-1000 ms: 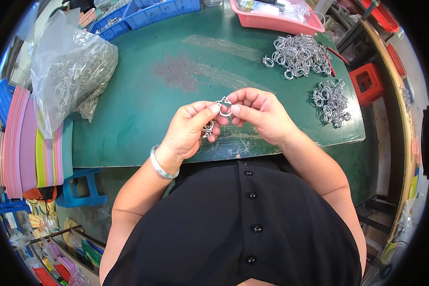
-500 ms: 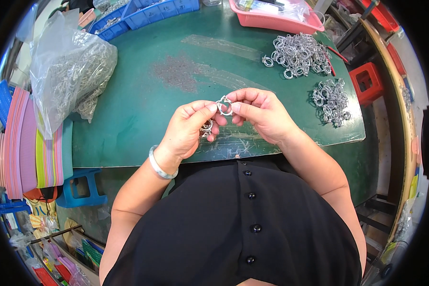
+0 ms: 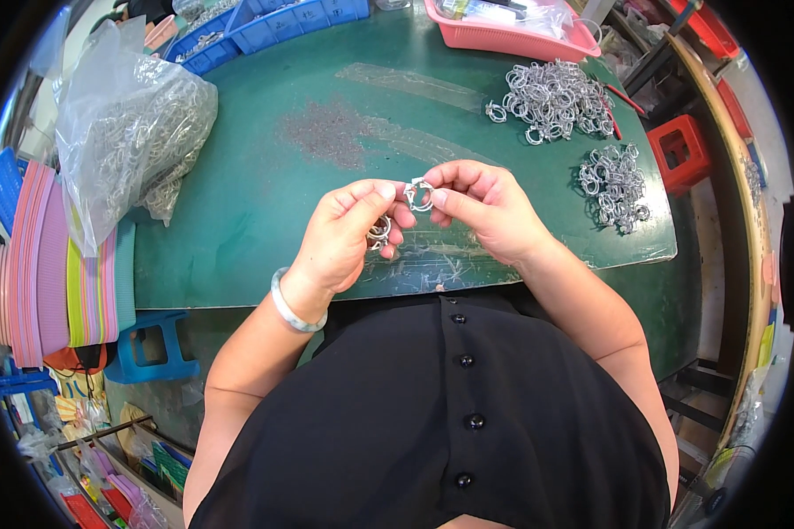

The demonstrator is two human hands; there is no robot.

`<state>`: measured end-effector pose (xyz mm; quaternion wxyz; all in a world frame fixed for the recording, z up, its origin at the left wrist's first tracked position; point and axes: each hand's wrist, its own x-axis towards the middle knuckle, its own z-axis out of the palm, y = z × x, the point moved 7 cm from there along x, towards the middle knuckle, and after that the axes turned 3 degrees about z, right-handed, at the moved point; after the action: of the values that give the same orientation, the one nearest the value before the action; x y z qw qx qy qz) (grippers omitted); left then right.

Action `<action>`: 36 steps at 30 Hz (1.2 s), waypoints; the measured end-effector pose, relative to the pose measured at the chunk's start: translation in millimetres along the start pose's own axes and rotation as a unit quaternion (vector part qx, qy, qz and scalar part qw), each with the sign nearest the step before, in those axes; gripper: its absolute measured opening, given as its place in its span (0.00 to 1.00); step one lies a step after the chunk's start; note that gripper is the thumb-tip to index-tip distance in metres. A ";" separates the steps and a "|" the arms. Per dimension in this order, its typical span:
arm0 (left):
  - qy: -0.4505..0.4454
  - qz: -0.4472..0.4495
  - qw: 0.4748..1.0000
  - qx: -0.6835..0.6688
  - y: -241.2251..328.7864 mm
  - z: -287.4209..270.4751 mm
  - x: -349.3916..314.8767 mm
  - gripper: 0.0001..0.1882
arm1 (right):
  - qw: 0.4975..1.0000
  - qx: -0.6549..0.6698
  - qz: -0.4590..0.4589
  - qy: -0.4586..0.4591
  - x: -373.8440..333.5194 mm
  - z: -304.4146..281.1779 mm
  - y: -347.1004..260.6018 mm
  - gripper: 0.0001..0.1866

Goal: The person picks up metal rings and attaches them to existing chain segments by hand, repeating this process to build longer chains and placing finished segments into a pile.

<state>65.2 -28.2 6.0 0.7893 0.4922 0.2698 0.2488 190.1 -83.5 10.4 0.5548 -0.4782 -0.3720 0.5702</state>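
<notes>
A small silvery metal ring with little lugs (image 3: 408,194) is pinched between the thumb and fingers of my right hand (image 3: 494,212), above the near part of the green table. Close to its left side is the thumb of my left hand (image 3: 331,234); whether the fingertips touch that ring, I cannot tell. Another silvery metal ring (image 3: 379,233) lies in the curled fingers of my left hand, partly hidden by them. On the right of the table sit a larger pile of similar rings (image 3: 556,99) and a smaller pile (image 3: 613,187).
A clear plastic bag full of metal pieces (image 3: 141,132) stands at the left. Blue bins (image 3: 300,18) and a pink basket (image 3: 512,40) line the far edge. Red-handled tools (image 3: 625,99) lie beside the larger pile. Dark specks (image 3: 326,134) are scattered mid-table. A red stool (image 3: 677,157) stands at right.
The left thumb has shifted slightly up and away from the ring in my right hand. That ring has moved a little to the right; the piles look the same.
</notes>
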 end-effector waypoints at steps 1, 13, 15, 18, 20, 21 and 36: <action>-0.005 0.002 1.000 0.000 0.7 1.0 -0.7 0.14 | 1.000 -0.001 -0.012 -0.003 -0.3 0.2 -1.4 0.09; -0.009 0.121 0.991 0.053 4.5 6.9 -2.1 0.16 | 0.860 -0.357 -0.362 0.046 -22.9 18.7 -43.9 0.14; -0.020 0.133 0.990 0.038 5.3 8.5 -1.3 0.16 | 0.866 -0.347 -0.355 0.052 -23.1 18.0 -43.3 0.16; -0.045 0.143 0.989 0.012 6.3 9.6 0.0 0.17 | 0.889 -0.305 -0.332 0.084 -19.8 9.9 -35.6 0.19; -0.059 0.139 0.988 0.003 5.5 8.9 0.6 0.17 | 0.910 -0.253 -0.321 0.066 -16.5 8.2 -30.4 0.23; -0.066 0.125 0.990 -0.024 3.0 8.1 1.2 0.17 | 0.910 -0.253 -0.322 0.066 -15.7 8.7 -30.9 0.23; -0.120 0.068 0.913 -0.383 16.2 -62.5 -8.1 0.14 | 0.811 -0.545 -0.207 -0.051 18.5 45.2 0.2 0.20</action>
<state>15.4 12.9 -0.9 0.9249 0.1953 0.0232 0.3255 148.1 -60.5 19.8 0.2884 -0.5841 -0.7396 0.1691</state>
